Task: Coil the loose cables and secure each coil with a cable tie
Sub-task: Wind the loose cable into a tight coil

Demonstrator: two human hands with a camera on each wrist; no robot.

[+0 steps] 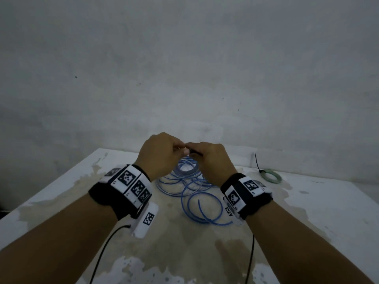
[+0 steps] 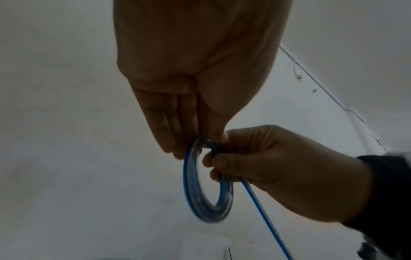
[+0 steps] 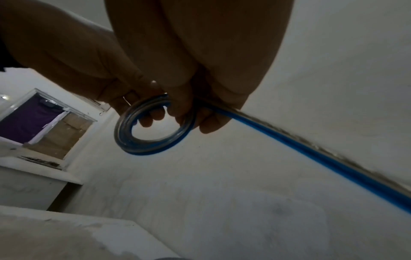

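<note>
Left hand (image 1: 162, 154) and right hand (image 1: 213, 160) meet in the air above the table (image 1: 61, 193), fingers of both curled onto a small blue coil (image 2: 206, 186) of the blue cable (image 1: 196, 203). In the left wrist view the left fingers (image 2: 169, 123) lie nearly straight along the coil's top with the thumb pressing the turns against them. The right hand's thumb and fingers wrap the coil's side, where a straight run of cable feeds out.

Landmark: the table. Most of the blue cable still sprawls in loose loops on the table under the hands, its free end lying toward the near side. At the table's far right edge sits a green coil (image 1: 270, 176), already bound by a black cable tie (image 1: 258, 162) whose tail sticks up. Something dark shows between the fingertips in the head view; possibly a tie, but too blurred to say.

Judgement: the step is winding, with plenty left to take up. To do it well:
- keep one hand pinching all turns at a single spot so none springs loose;
- let the other guide each new turn flat beside the last, matching the loop size;
- draw slack up from the table gently so the loose loops do not knot;
- tie only once the free end is tucked in.
</note>
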